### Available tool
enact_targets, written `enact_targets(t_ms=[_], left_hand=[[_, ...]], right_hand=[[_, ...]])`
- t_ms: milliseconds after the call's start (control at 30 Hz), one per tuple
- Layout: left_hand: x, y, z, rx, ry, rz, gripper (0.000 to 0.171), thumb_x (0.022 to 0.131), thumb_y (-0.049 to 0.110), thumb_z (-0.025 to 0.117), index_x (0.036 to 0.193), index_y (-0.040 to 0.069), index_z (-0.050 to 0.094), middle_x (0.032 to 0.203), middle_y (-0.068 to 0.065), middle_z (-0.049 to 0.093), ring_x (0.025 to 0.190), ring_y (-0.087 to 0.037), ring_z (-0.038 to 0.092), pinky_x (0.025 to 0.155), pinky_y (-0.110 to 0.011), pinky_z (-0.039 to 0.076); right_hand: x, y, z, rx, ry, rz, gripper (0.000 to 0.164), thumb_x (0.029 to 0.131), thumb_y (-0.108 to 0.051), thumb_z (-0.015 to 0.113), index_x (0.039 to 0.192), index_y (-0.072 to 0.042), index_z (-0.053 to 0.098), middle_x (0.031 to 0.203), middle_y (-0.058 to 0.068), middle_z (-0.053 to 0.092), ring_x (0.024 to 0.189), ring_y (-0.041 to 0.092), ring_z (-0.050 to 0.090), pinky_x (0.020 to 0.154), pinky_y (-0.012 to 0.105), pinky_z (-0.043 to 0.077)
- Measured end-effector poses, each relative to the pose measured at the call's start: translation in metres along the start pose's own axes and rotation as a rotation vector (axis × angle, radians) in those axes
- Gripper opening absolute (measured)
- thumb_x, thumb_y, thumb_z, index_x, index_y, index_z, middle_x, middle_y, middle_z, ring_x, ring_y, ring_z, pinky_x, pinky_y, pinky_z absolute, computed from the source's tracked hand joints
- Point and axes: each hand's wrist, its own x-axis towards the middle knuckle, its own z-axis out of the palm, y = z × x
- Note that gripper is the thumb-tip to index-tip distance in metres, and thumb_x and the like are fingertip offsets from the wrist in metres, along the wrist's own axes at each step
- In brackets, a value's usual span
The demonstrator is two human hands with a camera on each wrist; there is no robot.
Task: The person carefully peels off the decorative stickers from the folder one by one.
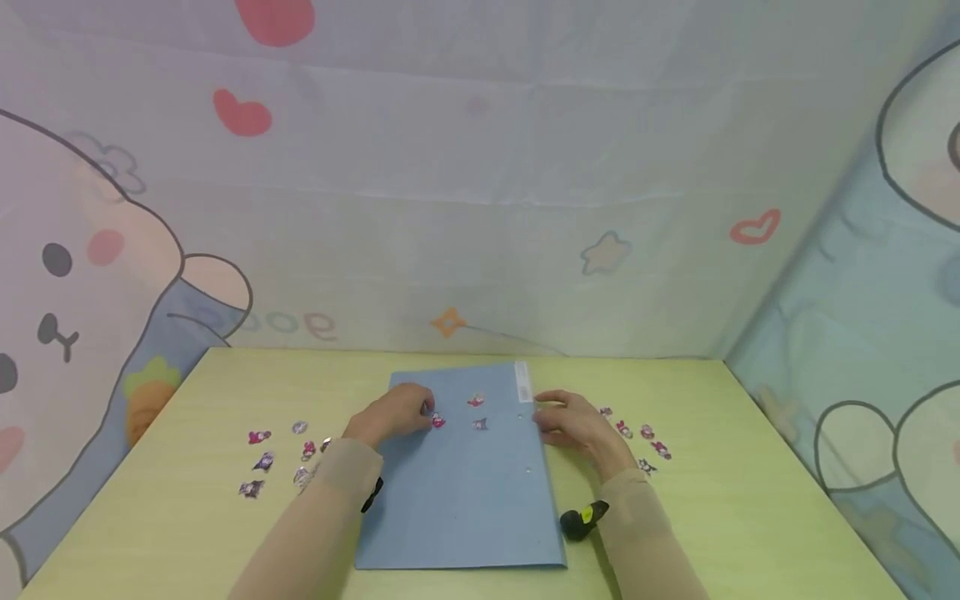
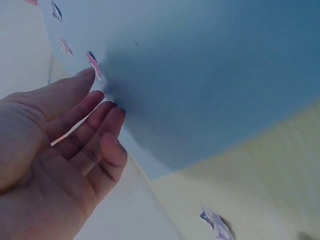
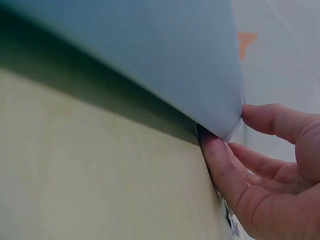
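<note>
A blue folder [image 1: 465,500] lies on the table with a few small cartoon stickers on its upper part. My left hand [image 1: 393,412] is over its left side, fingers bent loosely. In the left wrist view, the thumb tip is at the edge of a pink sticker [image 2: 96,69], and the other fingertips come down close to the folder surface. Further right on the folder are a red-and-white sticker [image 1: 476,400] and a grey-purple sticker [image 1: 480,424]. My right hand [image 3: 270,165] grips the folder's right edge, thumb on one side and fingers on the other.
Several loose stickers [image 1: 263,461] are scattered left of the folder, and several more [image 1: 647,432] lie to the right. A white label [image 1: 522,382] is at the folder's top right corner. Printed cloth [image 1: 480,250] hangs behind the yellow-green table [image 1: 720,517].
</note>
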Motion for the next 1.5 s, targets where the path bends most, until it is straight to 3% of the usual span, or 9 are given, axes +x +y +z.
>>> enact_targets(t_ms=[167, 533, 800, 967, 1200, 1367, 1500], left_hand=[[0.004, 0.005, 0.007, -0.003, -0.002, -0.027, 0.004, 0.089, 0.002, 0.067, 0.092, 0.002, 0.065, 0.089, -0.005, 0.062, 0.085, -0.019, 0.055, 0.081, -0.039, 0.049], [0.010, 0.002, 0.016, -0.017, 0.011, -0.052, 0.006, 0.090, 0.000, 0.064, 0.090, 0.005, 0.061, 0.084, -0.002, 0.057, 0.079, -0.018, 0.052, 0.076, -0.036, 0.048], [0.012, 0.000, 0.019, -0.012, 0.045, -0.005, 0.011, 0.090, 0.000, 0.065, 0.100, 0.002, 0.063, 0.094, -0.007, 0.062, 0.090, -0.021, 0.057, 0.083, -0.040, 0.048], [0.010, 0.000, 0.019, 0.016, 0.088, 0.033, 0.006, 0.089, -0.002, 0.065, 0.090, 0.004, 0.064, 0.085, -0.003, 0.060, 0.083, -0.019, 0.056, 0.077, -0.037, 0.049], [0.012, -0.002, 0.021, 0.009, 0.128, 0.068, 0.014, 0.088, -0.003, 0.065, 0.083, 0.009, 0.061, 0.079, 0.000, 0.058, 0.077, -0.016, 0.053, 0.073, -0.035, 0.047], [0.013, -0.001, 0.023, 0.003, 0.134, 0.059, 0.011, 0.089, -0.002, 0.065, 0.087, 0.008, 0.063, 0.082, 0.000, 0.060, 0.076, -0.016, 0.054, 0.073, -0.034, 0.048], [0.011, 0.001, 0.021, -0.026, 0.127, 0.032, 0.011, 0.088, -0.003, 0.064, 0.082, 0.006, 0.065, 0.078, -0.001, 0.060, 0.073, -0.016, 0.053, 0.069, -0.033, 0.048]], right_hand=[[0.000, 0.001, 0.001, 0.005, -0.006, 0.002, 0.049, 0.092, -0.006, 0.064, 0.137, 0.001, 0.047, 0.113, 0.021, 0.060, 0.096, 0.026, 0.062, 0.079, 0.034, 0.055], [-0.001, -0.001, -0.001, 0.010, 0.010, 0.008, 0.048, 0.091, -0.005, 0.064, 0.136, 0.000, 0.049, 0.113, 0.021, 0.060, 0.096, 0.026, 0.063, 0.079, 0.034, 0.055], [0.000, -0.001, -0.002, 0.011, -0.001, -0.003, 0.049, 0.091, -0.005, 0.064, 0.137, 0.002, 0.047, 0.114, 0.021, 0.059, 0.096, 0.025, 0.062, 0.078, 0.033, 0.055], [0.000, 0.000, -0.002, 0.009, -0.004, -0.010, 0.049, 0.091, -0.005, 0.064, 0.137, 0.002, 0.047, 0.113, 0.021, 0.060, 0.095, 0.025, 0.062, 0.078, 0.033, 0.055], [-0.001, -0.002, -0.002, 0.007, -0.002, -0.004, 0.049, 0.091, -0.006, 0.064, 0.137, 0.001, 0.047, 0.112, 0.020, 0.060, 0.094, 0.024, 0.062, 0.078, 0.033, 0.055], [-0.001, -0.003, -0.002, -0.005, -0.001, -0.008, 0.049, 0.091, -0.006, 0.064, 0.137, 0.002, 0.047, 0.112, 0.021, 0.060, 0.094, 0.024, 0.062, 0.078, 0.033, 0.055], [0.000, -0.001, -0.002, -0.004, 0.000, 0.001, 0.049, 0.090, -0.005, 0.064, 0.136, 0.001, 0.048, 0.113, 0.021, 0.060, 0.094, 0.025, 0.063, 0.078, 0.034, 0.055]])
